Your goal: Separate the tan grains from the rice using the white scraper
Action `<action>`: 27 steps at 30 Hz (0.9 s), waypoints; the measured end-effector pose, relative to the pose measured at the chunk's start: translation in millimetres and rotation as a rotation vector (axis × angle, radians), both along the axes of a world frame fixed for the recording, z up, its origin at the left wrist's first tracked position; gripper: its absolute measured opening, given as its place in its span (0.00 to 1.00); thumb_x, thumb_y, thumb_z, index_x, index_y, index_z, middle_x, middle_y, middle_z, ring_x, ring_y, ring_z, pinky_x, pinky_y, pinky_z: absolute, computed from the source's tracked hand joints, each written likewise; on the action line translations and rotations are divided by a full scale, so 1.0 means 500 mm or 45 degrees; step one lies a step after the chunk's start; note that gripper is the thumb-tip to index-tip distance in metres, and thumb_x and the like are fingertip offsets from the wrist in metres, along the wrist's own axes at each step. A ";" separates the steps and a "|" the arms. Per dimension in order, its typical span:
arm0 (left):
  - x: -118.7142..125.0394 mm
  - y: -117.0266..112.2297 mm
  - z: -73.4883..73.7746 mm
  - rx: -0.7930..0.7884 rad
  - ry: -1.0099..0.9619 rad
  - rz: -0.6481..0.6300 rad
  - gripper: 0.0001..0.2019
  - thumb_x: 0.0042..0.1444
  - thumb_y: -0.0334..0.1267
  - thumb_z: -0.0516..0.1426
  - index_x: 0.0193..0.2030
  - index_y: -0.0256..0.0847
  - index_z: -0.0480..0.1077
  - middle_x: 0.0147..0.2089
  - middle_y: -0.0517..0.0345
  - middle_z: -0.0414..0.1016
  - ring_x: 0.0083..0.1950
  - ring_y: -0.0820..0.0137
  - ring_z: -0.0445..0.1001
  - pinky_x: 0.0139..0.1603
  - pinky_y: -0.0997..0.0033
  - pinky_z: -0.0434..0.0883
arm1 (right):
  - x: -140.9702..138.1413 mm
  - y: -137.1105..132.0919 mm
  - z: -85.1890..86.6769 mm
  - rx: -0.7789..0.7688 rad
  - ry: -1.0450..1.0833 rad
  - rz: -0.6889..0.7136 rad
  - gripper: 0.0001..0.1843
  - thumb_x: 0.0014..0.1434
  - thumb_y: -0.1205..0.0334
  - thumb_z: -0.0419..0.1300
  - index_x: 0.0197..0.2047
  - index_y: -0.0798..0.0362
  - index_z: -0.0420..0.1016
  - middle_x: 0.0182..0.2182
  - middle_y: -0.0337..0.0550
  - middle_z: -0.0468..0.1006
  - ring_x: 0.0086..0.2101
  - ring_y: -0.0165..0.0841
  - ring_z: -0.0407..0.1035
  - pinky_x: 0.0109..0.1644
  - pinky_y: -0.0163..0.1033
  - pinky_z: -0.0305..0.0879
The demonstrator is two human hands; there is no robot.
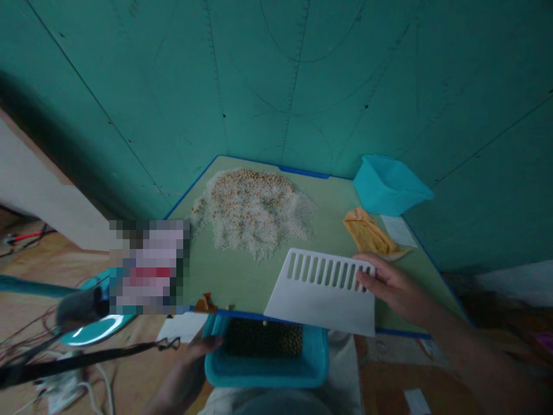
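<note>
My right hand [391, 285] is closed on the slotted end of a white plastic scraper [322, 294], which lies tilted over the front edge of a pale green board [242, 276]. My left hand [203, 346] grips the left rim of a turquoise tub [263, 372] held below the board's front edge. The tub holds dark beans under the scraper's lower edge. A heap of white rice mixed with tan beans [253, 210] lies on the far half of the board, apart from both hands.
An empty turquoise tub [389, 184] sits tipped at the board's far right corner, with an orange cloth [371, 233] beside it. A small orange scrap [206, 302] lies at the front edge. A teal lamp and cables [86, 323] stand to the left. Green walls surround the board.
</note>
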State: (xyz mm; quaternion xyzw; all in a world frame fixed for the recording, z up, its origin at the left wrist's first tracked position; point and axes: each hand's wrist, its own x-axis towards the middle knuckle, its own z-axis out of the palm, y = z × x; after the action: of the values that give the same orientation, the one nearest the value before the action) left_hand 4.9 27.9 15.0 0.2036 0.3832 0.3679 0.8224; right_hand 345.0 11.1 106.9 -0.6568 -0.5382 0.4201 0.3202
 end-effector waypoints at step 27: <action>-0.013 -0.007 0.002 -0.097 0.087 0.130 0.08 0.33 0.35 0.64 0.26 0.46 0.79 0.33 0.61 0.82 0.48 0.54 0.71 0.50 0.65 0.66 | -0.076 0.104 -0.001 0.069 0.173 0.164 0.17 0.54 0.53 0.54 0.44 0.53 0.61 0.24 0.35 0.65 0.24 0.27 0.61 0.26 0.32 0.55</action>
State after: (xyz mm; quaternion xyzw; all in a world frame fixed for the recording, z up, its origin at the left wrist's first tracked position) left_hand -1.7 24.5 16.2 0.1647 0.4346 0.3872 0.7963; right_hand 306.8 63.1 106.5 -0.5820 -0.5675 0.4685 0.3459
